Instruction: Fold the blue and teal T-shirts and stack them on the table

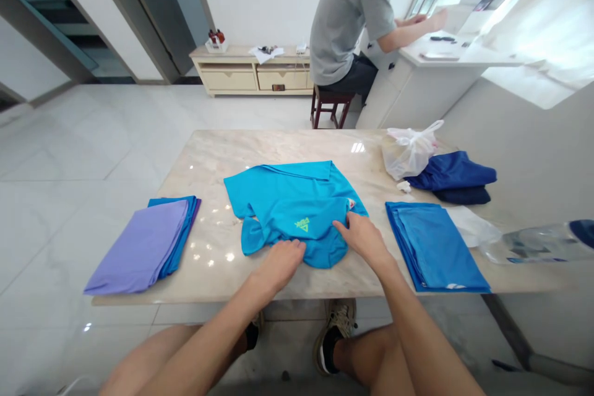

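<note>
A turquoise T-shirt with a small green logo lies partly folded in the middle of the marble-patterned table. Its near layer is bunched up. My left hand is closed on the shirt's near edge, fingers curled over the cloth below the logo. At the right end of the folded part, close to a small white-and-red label, my right hand grips the cloth between thumb and fingers. The fingertips of both hands are partly hidden in the fabric.
Folded purple and blue clothes lie at the table's left end. On the right are a folded blue garment, a plastic bottle, a white plastic bag and dark blue clothing. A person sits beyond the table.
</note>
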### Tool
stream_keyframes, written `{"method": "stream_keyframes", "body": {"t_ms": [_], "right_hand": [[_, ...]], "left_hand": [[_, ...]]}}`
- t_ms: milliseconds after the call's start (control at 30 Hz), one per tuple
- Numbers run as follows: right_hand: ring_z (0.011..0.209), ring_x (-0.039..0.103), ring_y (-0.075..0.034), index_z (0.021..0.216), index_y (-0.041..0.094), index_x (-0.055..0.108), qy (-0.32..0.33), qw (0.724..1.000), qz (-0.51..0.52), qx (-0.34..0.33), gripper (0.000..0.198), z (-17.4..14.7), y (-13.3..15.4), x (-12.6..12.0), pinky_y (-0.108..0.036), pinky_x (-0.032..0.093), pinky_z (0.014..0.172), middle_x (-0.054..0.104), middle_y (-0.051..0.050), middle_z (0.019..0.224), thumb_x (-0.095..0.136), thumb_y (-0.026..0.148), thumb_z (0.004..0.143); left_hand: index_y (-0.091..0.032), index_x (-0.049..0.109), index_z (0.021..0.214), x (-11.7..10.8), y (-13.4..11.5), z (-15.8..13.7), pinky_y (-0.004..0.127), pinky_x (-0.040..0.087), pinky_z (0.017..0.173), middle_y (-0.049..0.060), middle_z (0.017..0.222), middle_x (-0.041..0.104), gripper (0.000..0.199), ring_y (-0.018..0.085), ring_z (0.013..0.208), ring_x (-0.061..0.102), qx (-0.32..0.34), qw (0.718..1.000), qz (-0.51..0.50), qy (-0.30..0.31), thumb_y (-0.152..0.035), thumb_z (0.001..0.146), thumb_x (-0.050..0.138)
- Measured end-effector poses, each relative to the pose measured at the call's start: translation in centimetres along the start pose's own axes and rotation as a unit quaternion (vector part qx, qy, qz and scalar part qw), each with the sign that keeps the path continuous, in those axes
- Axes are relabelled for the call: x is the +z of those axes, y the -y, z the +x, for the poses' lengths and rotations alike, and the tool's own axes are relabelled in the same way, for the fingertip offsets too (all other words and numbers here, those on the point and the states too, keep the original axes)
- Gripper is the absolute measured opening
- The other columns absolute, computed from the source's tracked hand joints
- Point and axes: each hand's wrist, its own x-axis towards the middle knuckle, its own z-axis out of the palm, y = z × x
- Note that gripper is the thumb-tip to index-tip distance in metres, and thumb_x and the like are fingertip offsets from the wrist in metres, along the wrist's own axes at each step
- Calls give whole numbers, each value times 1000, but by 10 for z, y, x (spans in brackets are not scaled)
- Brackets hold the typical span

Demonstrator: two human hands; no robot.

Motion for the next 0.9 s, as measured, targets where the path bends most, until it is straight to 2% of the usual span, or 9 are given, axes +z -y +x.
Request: {"method": "stream_keyframes", "body": {"t_ms": [67, 167, 300, 400, 467, 567, 667, 767, 900], "right_hand": [[78, 71, -27, 85, 24, 60, -22, 997, 66, -26, 23, 4, 10, -3, -34, 43, 69, 73, -9, 81, 61, 39, 103], [73, 62, -23, 83, 26, 53, -49, 977, 190, -79, 23, 3, 27, -8, -33, 40, 71, 65, -2, 77, 56, 41, 100], [73, 51, -19, 87, 25, 54, -49, 931, 335, -137, 26, -6, 48, -20, -32, 39, 72, 56, 2, 78, 59, 49, 95], [67, 40, -15, 81, 26, 49, 41, 882, 434, -178, 38, -16, 60, -36, -28, 34, 64, 43, 5, 72, 69, 55, 94], [63, 35, -13, 78, 26, 46, 126, 823, 517, -197, 49, -22, 63, -47, -26, 30, 58, 39, 7, 70, 75, 62, 92], [58, 32, -11, 76, 26, 42, 238, 716, 622, -208, 63, -33, 63, -58, -24, 26, 54, 38, 8, 66, 86, 70, 83], [54, 31, -9, 73, 26, 40, 294, 653, 665, -212, 67, -41, 59, -63, -23, 25, 51, 39, 8, 62, 92, 68, 77], [50, 30, -8, 74, 25, 43, 282, 646, 684, -189, 65, -44, 53, -67, -21, 23, 48, 41, 8, 60, 94, 66, 76], [47, 31, -8, 76, 26, 42, 230, 668, 696, -131, 65, -41, 39, -72, -21, 26, 46, 39, 10, 55, 93, 65, 76]], "left_hand": [[-26, 79, 107, -3, -17, -8, 33, 55, 79, 7, 106, 84, 14, 24, 97, 79, 77, 984, -145, 64, -20, 103, 67], [-25, 78, 96, -15, -35, -17, 27, 54, 76, 1, 95, 83, 15, 20, 90, 77, 156, 881, -425, 137, -38, 94, 84], [-21, 74, 91, -47, -17, -12, 30, 54, 87, 2, 93, 79, 27, 19, 90, 71, 66, 848, -516, -100, -47, 97, 78], [-22, 72, 103, -69, 13, -7, 35, 55, 97, 5, 106, 77, 36, 22, 101, 70, 14, 820, -500, -280, -58, 102, 69], [-22, 72, 115, -78, 27, -10, 40, 53, 110, 9, 123, 77, 46, 27, 120, 70, 32, 792, -520, -318, -66, 102, 66], [-25, 70, 136, -80, 27, -18, 47, 41, 128, 11, 149, 70, 57, 31, 146, 59, 97, 787, -551, -261, -71, 108, 54], [-29, 69, 144, -73, 13, -25, 51, 33, 135, 9, 156, 68, 60, 33, 153, 54, 144, 826, -519, -165, -73, 108, 50], [-29, 75, 129, -66, 1, -24, 50, 42, 127, 7, 137, 76, 57, 33, 138, 62, 160, 865, -470, -75, -75, 106, 51], [-24, 74, 97, -65, -4, -20, 36, 54, 90, 3, 93, 73, 47, 23, 92, 64, 158, 864, -473, 65, -64, 107, 51]]}}
